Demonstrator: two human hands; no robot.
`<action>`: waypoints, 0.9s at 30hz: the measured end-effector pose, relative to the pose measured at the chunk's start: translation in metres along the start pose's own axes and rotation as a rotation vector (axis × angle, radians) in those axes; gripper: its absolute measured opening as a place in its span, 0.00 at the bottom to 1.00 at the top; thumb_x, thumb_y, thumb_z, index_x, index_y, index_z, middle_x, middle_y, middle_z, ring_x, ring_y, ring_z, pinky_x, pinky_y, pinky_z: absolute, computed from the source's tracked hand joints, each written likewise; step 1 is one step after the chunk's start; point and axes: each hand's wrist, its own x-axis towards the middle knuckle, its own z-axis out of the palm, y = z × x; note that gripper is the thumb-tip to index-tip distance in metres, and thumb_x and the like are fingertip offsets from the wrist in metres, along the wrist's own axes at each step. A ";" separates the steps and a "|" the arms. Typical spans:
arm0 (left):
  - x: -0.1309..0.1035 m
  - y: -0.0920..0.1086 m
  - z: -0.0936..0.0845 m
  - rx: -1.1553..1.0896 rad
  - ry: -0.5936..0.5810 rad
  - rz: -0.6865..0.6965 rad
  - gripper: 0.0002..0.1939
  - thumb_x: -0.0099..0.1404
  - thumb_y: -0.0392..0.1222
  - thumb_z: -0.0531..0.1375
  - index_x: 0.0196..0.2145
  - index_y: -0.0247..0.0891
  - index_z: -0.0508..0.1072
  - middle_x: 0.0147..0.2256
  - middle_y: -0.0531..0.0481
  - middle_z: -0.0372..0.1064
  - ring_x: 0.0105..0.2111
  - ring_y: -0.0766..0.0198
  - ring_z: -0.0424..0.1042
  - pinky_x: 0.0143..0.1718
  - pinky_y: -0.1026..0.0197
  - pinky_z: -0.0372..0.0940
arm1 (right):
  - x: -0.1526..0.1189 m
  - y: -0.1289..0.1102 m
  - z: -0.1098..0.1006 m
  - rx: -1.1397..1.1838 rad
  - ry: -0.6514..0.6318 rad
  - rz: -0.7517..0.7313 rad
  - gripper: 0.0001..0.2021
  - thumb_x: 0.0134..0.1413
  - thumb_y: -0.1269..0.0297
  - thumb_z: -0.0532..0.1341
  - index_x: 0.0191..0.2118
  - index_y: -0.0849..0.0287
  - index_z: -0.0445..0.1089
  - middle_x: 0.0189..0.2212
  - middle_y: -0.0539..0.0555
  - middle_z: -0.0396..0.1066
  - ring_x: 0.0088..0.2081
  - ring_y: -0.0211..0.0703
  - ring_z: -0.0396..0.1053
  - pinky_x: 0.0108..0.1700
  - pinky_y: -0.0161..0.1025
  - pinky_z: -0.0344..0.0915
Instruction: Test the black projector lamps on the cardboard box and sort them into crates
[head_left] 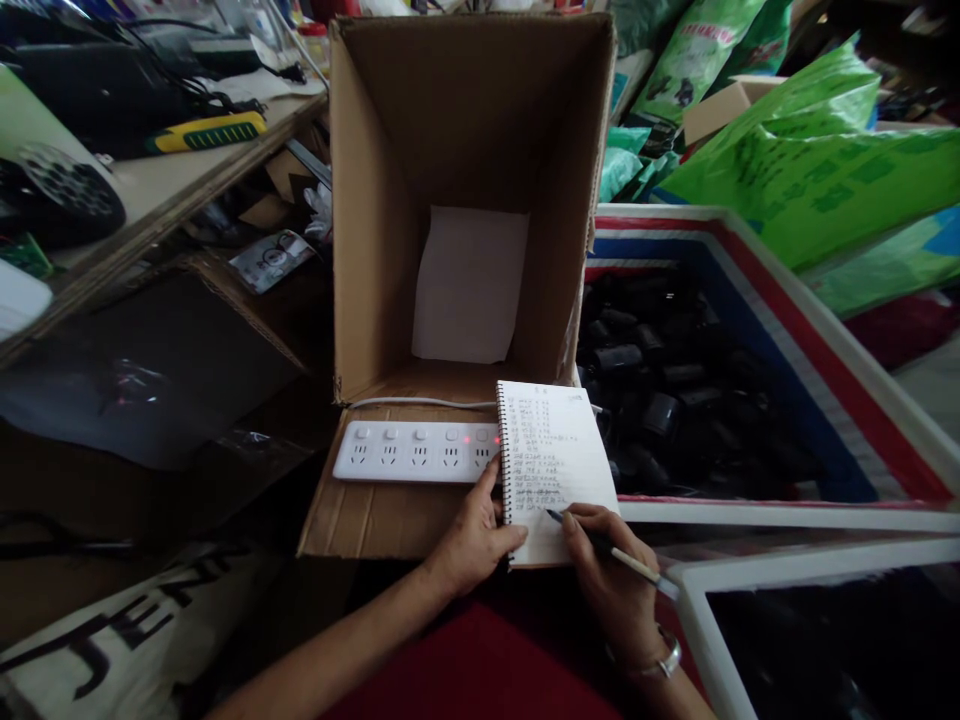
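Observation:
A spiral notebook (562,450) with rows of handwriting lies over the right end of a white power strip (405,452). My left hand (476,535) grips the notebook's spiral edge, its thumb on the page and its other fingers partly hidden behind. In my right hand (615,575) is a pen (634,565), its tip on the page near the lowest written line. Red lights glow on the strip, which rests on the flap of an open cardboard box (463,100). A white paper sheet (471,285) is inside the box.
Right of the box, a white-framed bin (750,512) holds several black parts. Another white-framed bin (697,620) is at lower right. Green bags (817,160) stand behind. A cluttered table (157,195) with a yellow-green tool (210,132) is at left.

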 end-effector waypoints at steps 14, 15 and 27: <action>0.000 0.003 0.002 -0.021 -0.002 -0.009 0.49 0.48 0.28 0.60 0.63 0.35 0.39 0.44 0.40 0.73 0.39 0.56 0.74 0.38 0.60 0.66 | -0.002 0.001 -0.003 0.004 0.037 0.001 0.04 0.54 0.66 0.61 0.29 0.58 0.68 0.28 0.52 0.75 0.29 0.39 0.73 0.33 0.34 0.69; 0.000 0.003 0.002 -0.019 0.000 -0.008 0.49 0.48 0.28 0.60 0.63 0.35 0.39 0.43 0.40 0.73 0.39 0.56 0.74 0.38 0.60 0.66 | -0.002 0.002 -0.002 0.000 0.035 -0.003 0.04 0.54 0.66 0.61 0.29 0.58 0.68 0.28 0.52 0.74 0.29 0.39 0.73 0.33 0.34 0.69; -0.001 0.002 0.002 -0.003 0.002 -0.002 0.50 0.49 0.29 0.61 0.64 0.35 0.39 0.42 0.41 0.74 0.36 0.57 0.74 0.33 0.61 0.65 | -0.003 0.002 -0.005 0.000 0.065 0.016 0.04 0.55 0.65 0.61 0.30 0.58 0.68 0.28 0.52 0.74 0.28 0.41 0.73 0.33 0.37 0.69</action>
